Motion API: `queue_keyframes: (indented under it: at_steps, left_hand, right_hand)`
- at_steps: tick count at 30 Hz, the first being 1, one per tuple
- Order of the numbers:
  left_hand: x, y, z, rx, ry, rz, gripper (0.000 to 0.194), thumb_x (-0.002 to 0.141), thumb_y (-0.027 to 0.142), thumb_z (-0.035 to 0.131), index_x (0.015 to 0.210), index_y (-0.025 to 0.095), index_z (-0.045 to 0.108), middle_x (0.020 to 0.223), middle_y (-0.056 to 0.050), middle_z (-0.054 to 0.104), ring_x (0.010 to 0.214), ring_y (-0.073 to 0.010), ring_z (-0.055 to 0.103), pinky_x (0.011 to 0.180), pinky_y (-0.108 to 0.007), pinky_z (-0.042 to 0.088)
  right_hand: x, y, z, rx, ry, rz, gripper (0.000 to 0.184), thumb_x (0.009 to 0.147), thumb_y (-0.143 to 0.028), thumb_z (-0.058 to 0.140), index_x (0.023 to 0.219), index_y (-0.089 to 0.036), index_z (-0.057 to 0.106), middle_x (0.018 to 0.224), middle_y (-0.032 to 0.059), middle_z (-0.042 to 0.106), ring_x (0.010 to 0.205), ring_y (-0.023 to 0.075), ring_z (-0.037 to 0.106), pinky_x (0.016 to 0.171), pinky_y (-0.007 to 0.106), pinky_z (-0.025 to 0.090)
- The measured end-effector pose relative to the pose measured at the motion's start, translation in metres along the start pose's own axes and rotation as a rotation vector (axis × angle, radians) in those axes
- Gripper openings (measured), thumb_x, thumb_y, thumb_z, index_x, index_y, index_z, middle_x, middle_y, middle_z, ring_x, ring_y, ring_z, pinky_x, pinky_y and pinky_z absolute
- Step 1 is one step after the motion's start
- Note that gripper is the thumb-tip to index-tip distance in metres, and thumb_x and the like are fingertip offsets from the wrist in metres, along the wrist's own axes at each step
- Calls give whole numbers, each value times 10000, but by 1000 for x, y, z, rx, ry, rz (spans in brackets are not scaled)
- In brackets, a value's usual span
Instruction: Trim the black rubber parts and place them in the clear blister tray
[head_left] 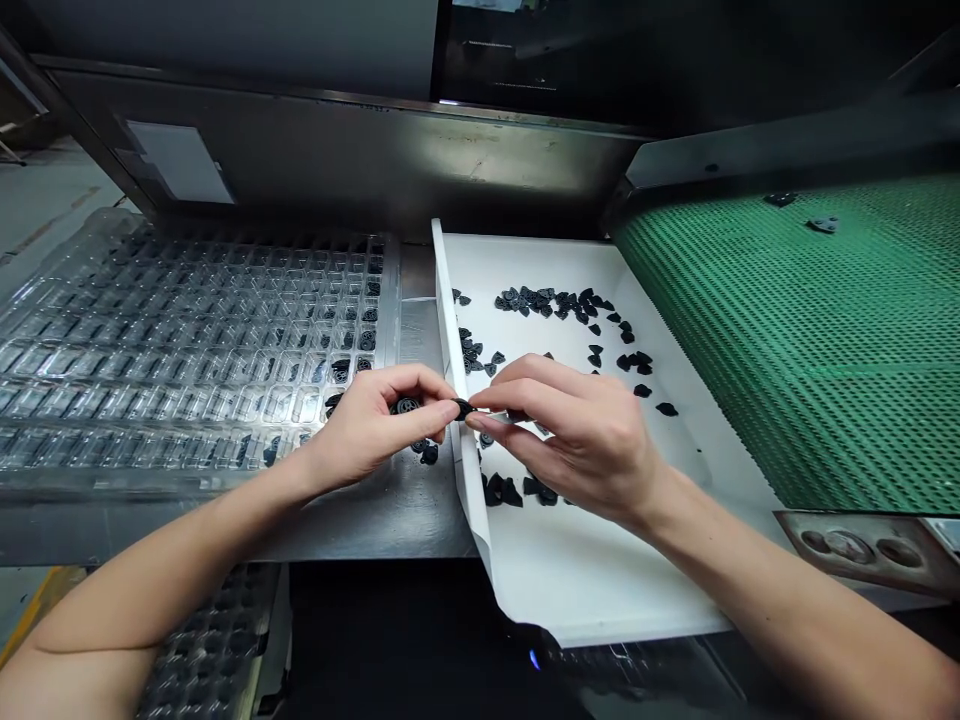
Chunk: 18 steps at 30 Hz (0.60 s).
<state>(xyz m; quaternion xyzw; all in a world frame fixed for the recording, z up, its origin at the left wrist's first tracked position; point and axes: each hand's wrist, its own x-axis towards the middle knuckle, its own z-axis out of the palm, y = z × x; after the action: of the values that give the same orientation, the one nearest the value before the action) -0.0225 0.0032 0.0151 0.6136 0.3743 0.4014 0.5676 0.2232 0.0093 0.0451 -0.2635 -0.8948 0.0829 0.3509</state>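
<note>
Over the edge of a white tray, both my hands meet at one small black part. My left hand pinches its left side between thumb and forefinger. The fingertips of my right hand close on its right side. A thin greyish sliver shows between the right fingers; what it is I cannot make out. Several loose black parts with a ring pattern lie on the metal table below my left hand. More small black pieces are scattered in the white tray, partly hidden by my right hand.
A clear plastic compartment tray lies on the left, with black parts in its right-hand pockets. At right a green perforated conveyor belt carries a couple of dark pieces. A metal machine panel stands behind. Another pocketed tray sits below the table.
</note>
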Motion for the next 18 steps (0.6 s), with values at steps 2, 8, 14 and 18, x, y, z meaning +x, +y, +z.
queue_keyframes:
  at_steps: [2,8,14,18]
  left_hand:
    - [-1,0,1,-28,4,11,163,1008,335,813,1008,173,828,823,-26,780,785,-143,728,748,-247,571]
    - [-4,-1,3,-25,50,96,175,975,323,857,1085,187,861,893,-47,832,830,-158,779,796,-248,611]
    - [-3,-5,0,-107,77,115,334,854,258,964,1180,243,897,899,-62,855,879,-177,786,821,-244,627]
    - [-1,-9,3,-273,58,52,235,875,270,943,1108,248,917,926,-81,851,773,-170,773,722,-253,623]
  right_hand:
    - [1,-1,0,55,9,50,47,1039,-129,741,1066,-113,776,940,54,723,771,101,634,640,246,452]
    - [6,-6,-1,359,-31,446,83,986,-225,815,920,-175,804,818,-17,697,628,69,470,559,243,357]
    - [13,-11,-2,743,-59,725,269,905,-420,900,860,-169,813,699,-12,653,624,91,469,564,244,378]
    - [15,-13,0,822,-83,731,325,902,-470,907,851,-161,816,708,9,677,630,101,496,569,245,397]
